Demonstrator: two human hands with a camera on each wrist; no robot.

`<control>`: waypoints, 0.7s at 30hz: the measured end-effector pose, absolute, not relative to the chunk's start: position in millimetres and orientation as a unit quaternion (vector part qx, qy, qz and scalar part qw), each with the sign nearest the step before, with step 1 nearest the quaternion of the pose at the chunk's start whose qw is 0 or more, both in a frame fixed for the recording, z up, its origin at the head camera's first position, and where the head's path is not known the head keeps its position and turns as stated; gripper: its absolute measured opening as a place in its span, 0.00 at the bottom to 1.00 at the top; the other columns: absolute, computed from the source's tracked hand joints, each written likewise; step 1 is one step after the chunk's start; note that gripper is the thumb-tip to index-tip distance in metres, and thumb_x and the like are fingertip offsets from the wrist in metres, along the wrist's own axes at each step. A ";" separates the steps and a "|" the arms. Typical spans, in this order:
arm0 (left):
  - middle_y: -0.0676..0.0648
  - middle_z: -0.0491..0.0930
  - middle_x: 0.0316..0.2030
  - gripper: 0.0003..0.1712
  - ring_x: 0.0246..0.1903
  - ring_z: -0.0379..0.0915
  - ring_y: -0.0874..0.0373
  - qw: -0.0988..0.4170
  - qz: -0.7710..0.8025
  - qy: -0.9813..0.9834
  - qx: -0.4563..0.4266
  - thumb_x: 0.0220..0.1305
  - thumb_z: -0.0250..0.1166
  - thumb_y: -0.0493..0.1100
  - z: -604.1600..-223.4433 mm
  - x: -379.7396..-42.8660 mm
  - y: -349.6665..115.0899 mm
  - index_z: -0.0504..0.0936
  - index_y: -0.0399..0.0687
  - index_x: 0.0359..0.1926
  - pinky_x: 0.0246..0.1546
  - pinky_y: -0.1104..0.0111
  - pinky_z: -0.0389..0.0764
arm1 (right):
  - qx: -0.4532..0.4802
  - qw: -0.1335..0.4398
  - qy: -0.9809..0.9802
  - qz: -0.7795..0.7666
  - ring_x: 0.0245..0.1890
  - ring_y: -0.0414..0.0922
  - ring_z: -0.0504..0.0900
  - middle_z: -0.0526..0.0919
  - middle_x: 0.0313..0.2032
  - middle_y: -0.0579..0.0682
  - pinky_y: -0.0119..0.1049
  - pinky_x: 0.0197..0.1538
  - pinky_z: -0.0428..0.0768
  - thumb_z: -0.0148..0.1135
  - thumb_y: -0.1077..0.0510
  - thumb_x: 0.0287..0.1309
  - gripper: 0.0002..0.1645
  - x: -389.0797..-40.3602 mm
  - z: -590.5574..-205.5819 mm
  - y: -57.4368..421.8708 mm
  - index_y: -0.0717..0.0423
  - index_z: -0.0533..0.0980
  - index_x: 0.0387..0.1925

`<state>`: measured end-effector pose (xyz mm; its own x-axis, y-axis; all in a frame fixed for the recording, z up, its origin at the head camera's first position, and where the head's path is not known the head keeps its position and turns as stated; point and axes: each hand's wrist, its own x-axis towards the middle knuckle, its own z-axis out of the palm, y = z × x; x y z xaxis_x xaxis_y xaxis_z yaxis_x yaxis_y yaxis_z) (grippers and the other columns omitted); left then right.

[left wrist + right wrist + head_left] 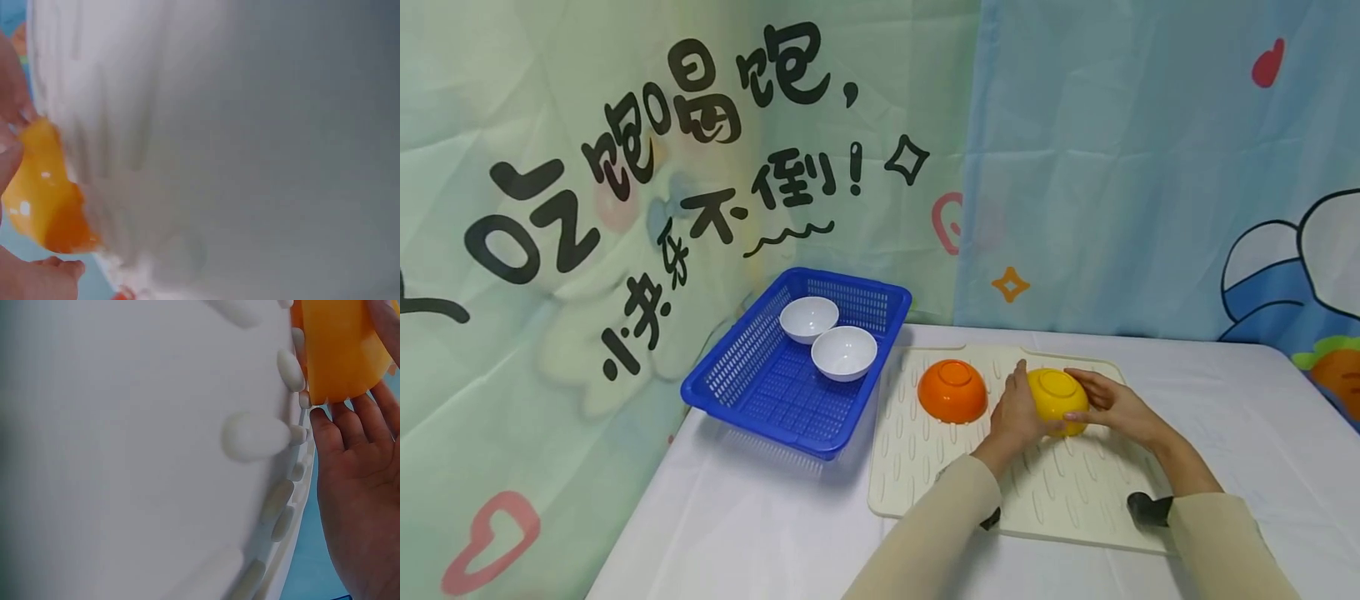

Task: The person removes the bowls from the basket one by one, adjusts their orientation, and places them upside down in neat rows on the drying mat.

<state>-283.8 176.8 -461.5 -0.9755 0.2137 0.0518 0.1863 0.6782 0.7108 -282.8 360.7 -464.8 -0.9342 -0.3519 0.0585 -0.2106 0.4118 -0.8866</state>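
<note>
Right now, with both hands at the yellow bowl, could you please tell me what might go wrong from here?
The yellow bowl looks smooth and glossy, so it could slip between the left hand and right hand.
The left hand sits between it and the upturned orange bowl, so a sideways move might knock that one.
The mat has raised ridges, so a bowl's rim might rest unevenly.
</note>
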 end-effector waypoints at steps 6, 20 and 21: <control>0.53 0.62 0.62 0.49 0.50 0.69 0.64 -0.016 0.399 0.890 0.220 0.51 0.68 0.58 -430.2 -266.6 156.9 0.55 0.49 0.68 0.43 0.75 0.73 | -0.235 0.059 0.800 -0.549 0.53 0.20 0.63 0.63 0.55 0.29 0.17 0.50 0.68 0.58 0.68 0.58 0.40 -282.8 -466.9 361.9 0.77 0.48 0.64; 0.39 0.66 0.61 0.39 0.60 0.62 0.48 -0.095 0.435 0.865 0.231 0.60 0.63 0.51 -334.7 -280.1 -39.0 0.58 0.42 0.67 0.58 0.56 0.65 | -0.145 0.079 0.859 -0.484 0.60 0.37 0.62 0.54 0.64 0.70 0.16 0.49 0.66 0.62 0.59 0.57 0.45 -283.4 -463.0 358.6 0.68 0.48 0.68; 0.38 0.67 0.60 0.37 0.60 0.63 0.47 -0.112 0.435 0.867 0.217 0.61 0.63 0.50 -332.8 -288.6 -52.8 0.59 0.41 0.66 0.58 0.56 0.65 | -0.144 0.079 0.861 -0.481 0.60 0.39 0.62 0.54 0.64 0.70 0.16 0.50 0.66 0.62 0.59 0.57 0.45 -283.4 -462.9 358.6 0.68 0.48 0.68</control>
<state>-288.6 -52.8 -332.8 -0.8805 0.2798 0.3826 0.4740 0.5267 0.7056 -283.4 358.6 -462.9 -0.9462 -0.3235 0.0031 -0.1722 0.4955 -0.8514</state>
